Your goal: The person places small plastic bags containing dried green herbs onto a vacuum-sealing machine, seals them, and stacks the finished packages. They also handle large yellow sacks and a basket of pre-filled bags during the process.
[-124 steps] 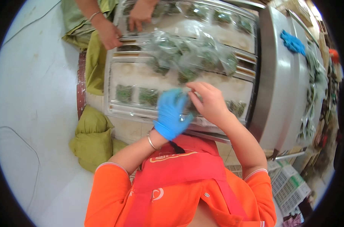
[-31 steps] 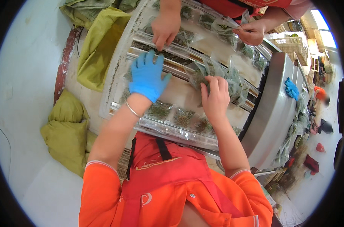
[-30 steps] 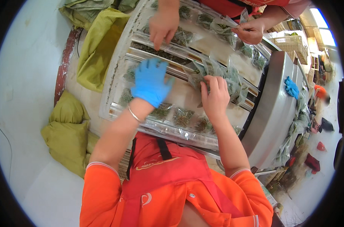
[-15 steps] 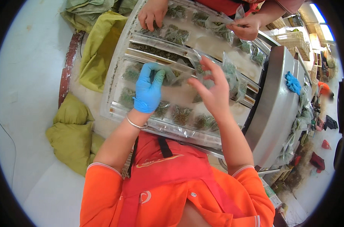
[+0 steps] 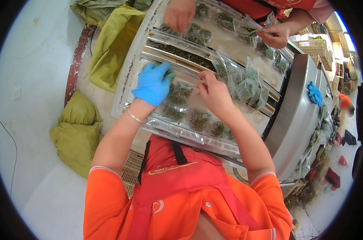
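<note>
My left hand (image 5: 153, 84), in a blue glove with a greenish patch near the fingertips, presses down over the tray. Its fingers are curled beside a clear bag of green plant bits (image 5: 179, 93); what is under them stays hidden. My bare right hand (image 5: 214, 93) is just right of that bag, thumb and forefinger pinched together near its open end. Whatever sits in the pinch is too small to make out. More filled bags, such as one bag (image 5: 200, 120) below, lie in a row along the near edge of the tray (image 5: 245, 132).
Across the tray, a co-worker's hands (image 5: 276, 36) handle similar bags. Loose clear bags (image 5: 245, 86) are heaped at the centre right. A steel machine cover (image 5: 287, 116) with a blue glove (image 5: 314, 94) on it stands at right. Yellow-green sacks (image 5: 79, 136) lie on the left floor.
My left hand has lowered over the tray, and a filled bag now lies between my hands. The right hand's spread fingers have closed and come down. The view has shifted slightly.
</note>
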### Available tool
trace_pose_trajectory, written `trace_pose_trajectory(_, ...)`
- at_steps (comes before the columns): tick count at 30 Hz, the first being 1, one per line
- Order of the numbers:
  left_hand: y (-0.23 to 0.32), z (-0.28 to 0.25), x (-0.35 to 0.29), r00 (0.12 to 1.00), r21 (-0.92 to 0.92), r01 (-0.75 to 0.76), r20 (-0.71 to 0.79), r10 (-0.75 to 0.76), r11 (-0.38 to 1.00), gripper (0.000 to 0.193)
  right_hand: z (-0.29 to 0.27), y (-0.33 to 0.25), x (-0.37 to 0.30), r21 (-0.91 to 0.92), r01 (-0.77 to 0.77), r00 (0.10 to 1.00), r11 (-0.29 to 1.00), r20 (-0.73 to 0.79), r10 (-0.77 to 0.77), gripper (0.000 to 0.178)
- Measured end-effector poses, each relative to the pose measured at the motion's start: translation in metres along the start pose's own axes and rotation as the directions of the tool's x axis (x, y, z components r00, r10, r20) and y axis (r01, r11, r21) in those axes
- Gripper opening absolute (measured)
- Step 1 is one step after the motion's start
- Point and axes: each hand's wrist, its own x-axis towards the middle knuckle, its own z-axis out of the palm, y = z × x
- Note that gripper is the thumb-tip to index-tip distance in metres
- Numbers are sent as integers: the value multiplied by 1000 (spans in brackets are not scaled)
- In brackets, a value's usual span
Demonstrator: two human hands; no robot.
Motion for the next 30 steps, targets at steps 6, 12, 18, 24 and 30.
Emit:
trace_pose_trajectory(6, -12, 36, 25, 969, 437, -101, -160, 187, 894, 42, 27, 29, 22, -459, 10, 998, 888, -51, -37, 26)
trace_pose_trajectory(12, -14, 8, 8, 770, 255, -634, 301, 563, 730, 67, 11, 47, 12, -659, 128, 958, 741, -111, -265, 25)
trace_pose_trajectory(18, -13, -1, 4, 738, 333, -662, 445, 508, 671, 70, -3, 51, 20, -715, 252, 908, 652, -57, -414, 21)
trace_pose_trajectory(24, -12, 15, 0, 835, 408, -548, 318, 449, 730, 60, -5, 33, 25, -647, 186, 960, 739, -41, -277, 23)
trace_pose_trajectory(30, -5, 23, 7, 857, 422, -508, 339, 389, 751, 64, 15, 30, 36, -710, 9, 999, 704, -15, -28, 24)
